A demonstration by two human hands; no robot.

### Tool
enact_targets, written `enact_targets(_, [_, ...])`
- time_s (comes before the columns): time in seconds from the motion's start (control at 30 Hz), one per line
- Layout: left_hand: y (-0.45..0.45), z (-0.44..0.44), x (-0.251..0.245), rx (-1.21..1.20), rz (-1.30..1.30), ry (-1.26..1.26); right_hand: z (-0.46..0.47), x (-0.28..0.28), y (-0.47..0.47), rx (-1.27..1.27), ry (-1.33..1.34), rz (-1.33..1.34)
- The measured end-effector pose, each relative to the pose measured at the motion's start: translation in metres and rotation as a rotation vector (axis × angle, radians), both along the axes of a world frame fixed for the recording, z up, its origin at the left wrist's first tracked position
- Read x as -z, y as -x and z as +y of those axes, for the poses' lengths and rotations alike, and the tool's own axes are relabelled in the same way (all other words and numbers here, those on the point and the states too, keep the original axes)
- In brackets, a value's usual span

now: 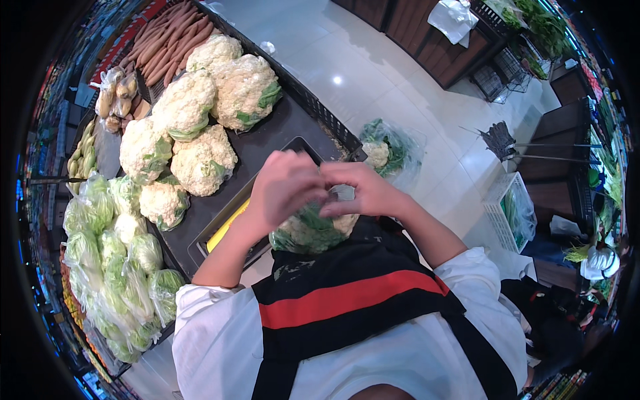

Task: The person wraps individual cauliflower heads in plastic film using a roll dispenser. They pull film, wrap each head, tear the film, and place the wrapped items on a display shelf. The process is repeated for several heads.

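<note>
A cauliflower with green leaves (315,232), covered in clear plastic, is in front of my apron, beneath both hands. My right hand (365,187) has its thumb and fingers curled around the gathered clear plastic (344,192) above it. My left hand (286,187) is blurred, with bent fingers meeting the right fingertips; whether it grips the plastic is hidden. Just left of my hands, a dark tray (200,244) with a yellow item (227,226) in it lies on the display's edge. Several wrapped cauliflowers (204,160) are piled on the dark display surface (272,125).
Bagged leafy cabbages (117,265) fill the left side, with carrots (172,42) at the far end. A black perforated rail (320,107) edges the display. On the floor are a bagged cauliflower (376,154) and a white crate (502,212). A person (545,315) is at right.
</note>
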State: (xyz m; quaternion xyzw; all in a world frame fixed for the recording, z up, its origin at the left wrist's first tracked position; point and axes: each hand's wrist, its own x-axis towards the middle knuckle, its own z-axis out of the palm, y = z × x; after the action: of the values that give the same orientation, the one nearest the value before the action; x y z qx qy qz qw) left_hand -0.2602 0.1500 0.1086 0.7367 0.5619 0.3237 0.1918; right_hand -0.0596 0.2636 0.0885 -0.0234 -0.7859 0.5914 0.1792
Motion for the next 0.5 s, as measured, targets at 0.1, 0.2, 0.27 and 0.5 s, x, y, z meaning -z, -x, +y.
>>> enact_targets(0.1, [0.008,0.010,0.026,-0.190,-0.692,0.255,-0.014,-0.013,0.000,0.057,-0.076,-0.227])
enact_targets(0.2, [0.006,0.003,0.054,-0.106,-0.923,0.544,-0.022,-0.019,0.006,0.272,-0.077,-0.168])
enact_targets(0.27, [0.002,-0.003,0.071,-0.113,-0.922,0.538,-0.024,-0.019,0.010,0.432,0.024,0.007])
enact_targets(0.5, [0.000,-0.008,0.085,-0.214,-0.962,0.477,-0.023,-0.014,0.022,0.623,-0.225,0.120])
